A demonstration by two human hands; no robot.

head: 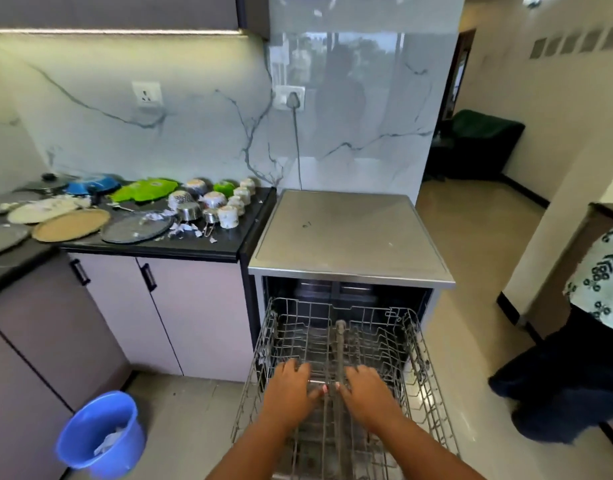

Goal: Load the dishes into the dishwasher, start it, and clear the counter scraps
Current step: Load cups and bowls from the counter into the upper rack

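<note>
The steel dishwasher (350, 233) stands open beside the counter, with its empty wire rack (421, 362) pulled out toward me. My left hand (291, 388) and my right hand (367, 391) lie side by side on the rack's middle, palms down. Their fingers curl over its wires and the thumbs point at each other. Dishes crowd the black counter (152, 249): flat plates (71, 225), a glass lid (135, 228), steel bowls (189, 209), patterned cups (228, 214) and green plates (144, 190). Torn paper scraps (183, 230) lie among them.
A blue bucket (100, 434) holding some paper stands on the floor at the lower left. Another person (592, 323) stands close on the right. A plug and cord (294, 109) hang on the wall behind the dishwasher. Cabinet doors (180, 306) flank the machine.
</note>
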